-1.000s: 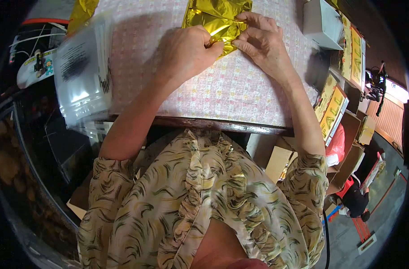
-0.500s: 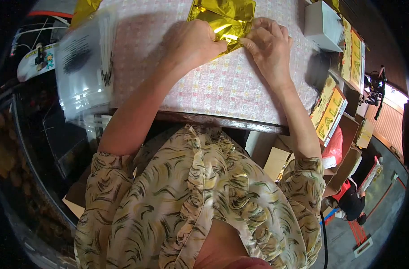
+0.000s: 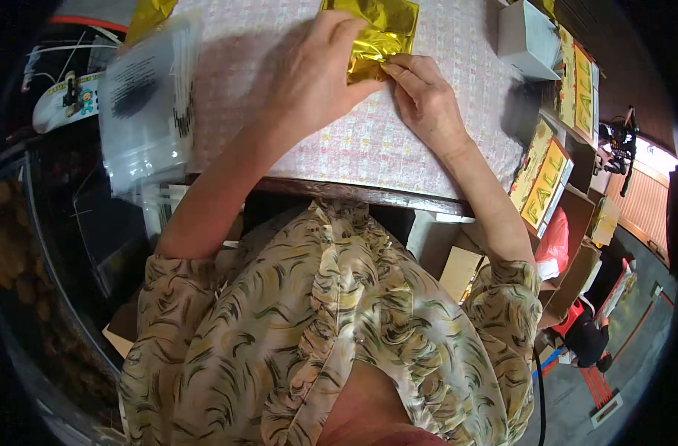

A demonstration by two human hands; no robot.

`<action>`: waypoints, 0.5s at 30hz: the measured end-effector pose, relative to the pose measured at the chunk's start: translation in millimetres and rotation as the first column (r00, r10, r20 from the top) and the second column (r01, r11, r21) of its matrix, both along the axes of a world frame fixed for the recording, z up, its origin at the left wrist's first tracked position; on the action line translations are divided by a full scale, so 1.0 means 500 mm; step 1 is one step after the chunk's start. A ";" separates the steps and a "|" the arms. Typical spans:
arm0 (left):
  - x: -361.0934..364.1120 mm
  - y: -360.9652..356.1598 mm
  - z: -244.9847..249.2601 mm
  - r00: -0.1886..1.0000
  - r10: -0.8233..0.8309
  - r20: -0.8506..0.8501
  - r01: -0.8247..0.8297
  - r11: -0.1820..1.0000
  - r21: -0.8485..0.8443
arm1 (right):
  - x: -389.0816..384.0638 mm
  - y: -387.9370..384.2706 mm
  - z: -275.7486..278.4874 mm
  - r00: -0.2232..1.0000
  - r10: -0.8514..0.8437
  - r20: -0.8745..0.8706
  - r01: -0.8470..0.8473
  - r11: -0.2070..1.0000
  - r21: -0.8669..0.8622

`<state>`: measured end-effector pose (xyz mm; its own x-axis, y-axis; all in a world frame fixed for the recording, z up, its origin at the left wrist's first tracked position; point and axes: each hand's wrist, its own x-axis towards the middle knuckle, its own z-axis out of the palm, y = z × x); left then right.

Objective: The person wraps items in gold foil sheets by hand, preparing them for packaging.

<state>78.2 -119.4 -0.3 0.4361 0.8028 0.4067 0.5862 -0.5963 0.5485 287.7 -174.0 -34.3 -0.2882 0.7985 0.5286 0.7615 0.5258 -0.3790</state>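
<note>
A shiny gold foil packet (image 3: 387, 33) lies near the top of the table, on a pink and white checked cloth (image 3: 354, 149). My left hand (image 3: 320, 74) rests along the foil's left side, its thumb stretched toward the lower edge and its fingers apart over the upper left part. At the foil's lower right corner, my right hand (image 3: 428, 97) pinches the edge between thumb and fingers. The foil's top runs out of view.
Clear plastic bags (image 3: 142, 111) lie at the table's left edge, with more gold foil (image 3: 149, 18) above them. A white box (image 3: 528, 41) stands at the upper right. Boxes marked "FALL" (image 3: 545, 178) are at the right. A person (image 3: 585, 338) is at the far right.
My left hand has moved up and opened from its grip on the foil. My right hand has shifted slightly down and left. The foil looks flatter and more neatly folded at its lower edge.
</note>
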 end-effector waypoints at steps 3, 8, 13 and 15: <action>-0.012 -0.013 0.025 0.967 -0.143 -0.213 0.194 0.949 0.246 | 0.004 -0.002 -0.004 1.000 0.007 -0.025 -0.008 1.000 -0.018; -0.013 0.012 -0.011 0.894 -0.274 -0.355 0.387 0.873 0.299 | -0.001 -0.004 0.003 0.999 0.011 -0.041 -0.012 1.000 -0.028; 0.003 0.034 -0.012 0.880 -0.310 -0.360 0.408 0.881 0.240 | -0.007 -0.015 0.019 0.992 -0.071 -0.100 0.059 0.992 -0.112; 0.005 0.039 -0.009 0.878 -0.323 -0.352 0.407 0.892 0.196 | -0.006 -0.016 0.017 0.989 -0.086 -0.123 0.068 0.988 -0.139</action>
